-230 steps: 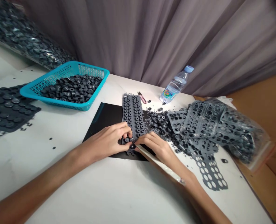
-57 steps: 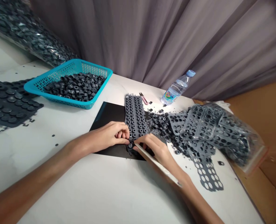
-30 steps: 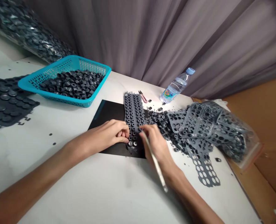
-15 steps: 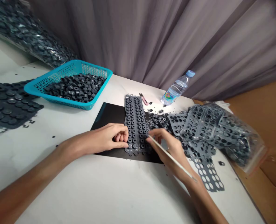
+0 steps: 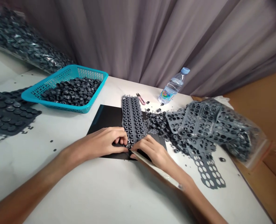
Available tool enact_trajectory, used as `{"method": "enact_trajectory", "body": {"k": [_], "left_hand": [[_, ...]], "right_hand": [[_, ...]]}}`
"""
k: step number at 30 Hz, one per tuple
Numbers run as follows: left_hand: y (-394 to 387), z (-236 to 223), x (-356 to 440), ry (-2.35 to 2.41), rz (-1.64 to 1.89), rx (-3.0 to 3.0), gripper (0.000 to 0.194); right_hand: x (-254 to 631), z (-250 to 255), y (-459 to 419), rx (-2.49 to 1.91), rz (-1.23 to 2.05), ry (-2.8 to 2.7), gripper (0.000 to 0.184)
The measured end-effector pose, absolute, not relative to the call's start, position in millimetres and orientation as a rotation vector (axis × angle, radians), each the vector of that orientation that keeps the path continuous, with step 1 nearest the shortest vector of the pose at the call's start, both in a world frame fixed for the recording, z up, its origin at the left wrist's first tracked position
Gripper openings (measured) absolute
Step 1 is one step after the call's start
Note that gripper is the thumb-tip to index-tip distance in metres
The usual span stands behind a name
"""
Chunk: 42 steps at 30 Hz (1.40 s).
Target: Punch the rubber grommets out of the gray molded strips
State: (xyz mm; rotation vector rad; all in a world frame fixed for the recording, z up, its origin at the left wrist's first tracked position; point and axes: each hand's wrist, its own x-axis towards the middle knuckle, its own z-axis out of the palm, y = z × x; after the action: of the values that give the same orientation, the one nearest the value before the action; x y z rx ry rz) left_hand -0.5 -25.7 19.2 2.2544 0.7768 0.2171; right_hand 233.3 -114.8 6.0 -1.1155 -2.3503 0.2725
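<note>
A dark grey rubber sheet [image 5: 132, 116] with rows of raised ring-shaped parts lies lengthwise on a black mat [image 5: 107, 119]. My left hand [image 5: 111, 140] is closed at the sheet's near-left corner, its thumb and curled fingers pinching the edge, which looks lifted. Opposite it, my right hand [image 5: 153, 149] holds a slim white stick-like tool [image 5: 160, 172] and presses against the near-right end of the sheet. The tool's tip is hidden between the fingers. Both sets of fingertips almost meet, covering part of the last rows.
Left of the mat stands a turquoise basket [image 5: 87, 107] of small rubber rings, near more sheets [image 5: 9, 115]. Small snips [image 5: 141, 99] and a water bottle [image 5: 172, 87] are behind. Loose rings [image 5: 158, 123], punched-out sheets [image 5: 198, 119] and a plastic bag [image 5: 250, 146] lie right.
My right hand has moved left and nearer, from the sheet's right side to its near end beside my left hand. The near edge now looks bent up. The view has shifted slightly.
</note>
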Motion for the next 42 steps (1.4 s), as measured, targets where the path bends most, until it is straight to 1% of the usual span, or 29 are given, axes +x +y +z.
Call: {"method": "enact_trajectory", "body": {"k": [4, 12, 16, 20, 24, 30, 31, 33, 36, 38, 40, 42], "left_hand": [[-26, 20, 0, 0.756, 0.221, 2.254, 0.013], [-24, 19, -1, 0.721, 0.22, 2.197, 0.013], [-24, 17, -1, 0.717, 0.229, 2.177, 0.012], [-25, 15, 0, 0.737, 0.239, 2.158, 0.015], [-25, 13, 1, 0.741, 0.25, 2.151, 0.021], [-28, 21, 3, 0.791, 0.187, 2.132, 0.027], [-29, 23, 2, 0.793, 0.178, 2.126, 0.027], [-31, 26, 1, 0.799, 0.168, 2.117, 0.026], [-32, 25, 0, 0.803, 0.171, 2.112, 0.025], [-30, 20, -1, 0.783, 0.184, 2.117, 0.024], [-27, 14, -1, 0.754, 0.209, 2.124, 0.024], [-24, 9, 0, 0.734, 0.227, 2.13, 0.025]], "right_hand": [[231, 5, -116, -1.144, 0.222, -2.368, 0.018], [229, 10, -118, -1.176, 0.155, -2.413, 0.021], [227, 6, -118, -1.183, 0.045, -2.415, 0.019], [221, -2, -120, -1.18, -0.087, -2.474, 0.019], [214, -4, -126, -1.276, -0.171, -2.455, 0.019], [234, 12, -121, -1.582, -0.274, -2.119, 0.022], [240, 15, -120, -1.616, -0.264, -2.093, 0.021], [250, 20, -119, -1.603, -0.132, -2.109, 0.02], [251, 22, -120, -1.46, 0.157, -2.176, 0.018], [246, 20, -122, -1.338, 0.274, -2.245, 0.014], [240, 16, -124, -1.229, 0.285, -2.325, 0.012], [235, 12, -124, -1.167, 0.23, -2.38, 0.016]]}}
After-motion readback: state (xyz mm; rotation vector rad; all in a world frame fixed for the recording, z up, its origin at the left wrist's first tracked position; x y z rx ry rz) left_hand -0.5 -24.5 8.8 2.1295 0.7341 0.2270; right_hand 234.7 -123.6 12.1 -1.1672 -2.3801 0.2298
